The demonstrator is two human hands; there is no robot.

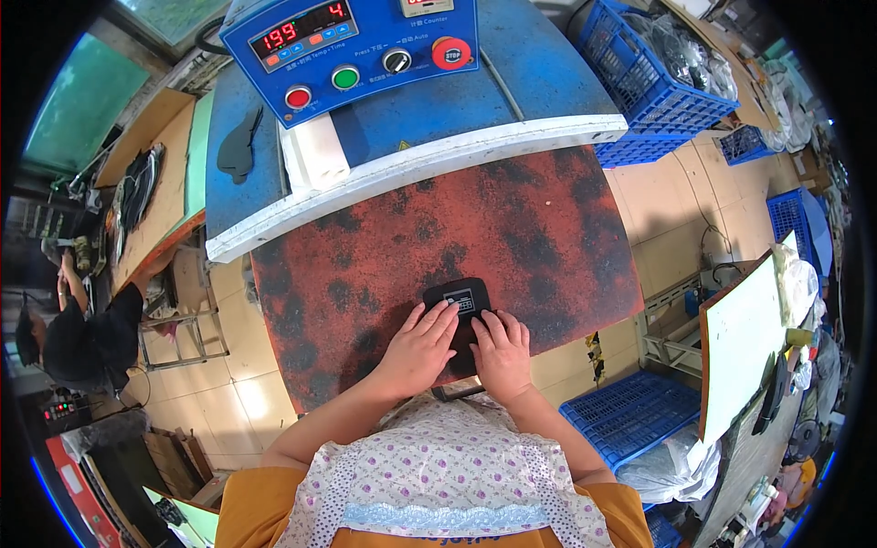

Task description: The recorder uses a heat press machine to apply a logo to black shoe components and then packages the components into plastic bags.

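Observation:
A small black piece, seemingly fabric with rounded corners [477, 289], lies on the red and black mottled press pad [539, 219] close to its front edge. On it sits a small dark rectangular patch [467, 299] with pale print. My left hand [418, 354] rests flat over the piece's left side, its fingertips reaching the patch. To the right, my right hand [501, 358] lies on the piece with fingers stretched out and a little bent. Both hands cover the piece's lower part.
The blue heat press control box [365, 55] stands behind the pad, above a white-edged plate [438, 146]. A dark flat piece [239, 146] lies on the blue top. Blue crates [639, 82] stand right, another [630, 411] lower right. A person in black [87, 329] is at far left.

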